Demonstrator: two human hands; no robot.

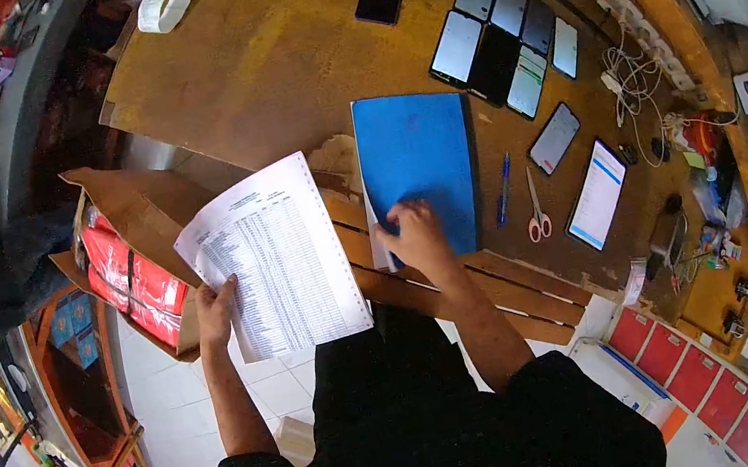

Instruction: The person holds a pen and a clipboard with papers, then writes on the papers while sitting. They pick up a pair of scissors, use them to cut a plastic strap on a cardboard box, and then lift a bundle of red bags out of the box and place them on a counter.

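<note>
My left hand (216, 312) is closed on the left edge of a white printed sheet (280, 258), thumb on top. Rows and columns of small print cover the sheet, and perforations run along its right side. A blue-covered book (418, 143) lies on the table, with white paper showing along its lower left edge. My right hand (415, 235) is over that lower left part, fingers bent and thumb apart from them. Whether the fingertips touch the cover is hard to see. Right of the book lie a blue pen (504, 188) and scissors (535, 208).
Several phones (496, 63) lie at the back right of the brown table (240, 69). Another phone (596, 193) is beside the scissors. White cables (638, 79) tangle near the right edge. An open cardboard box (141, 212) with red plastic packages (131, 277) stands at the left.
</note>
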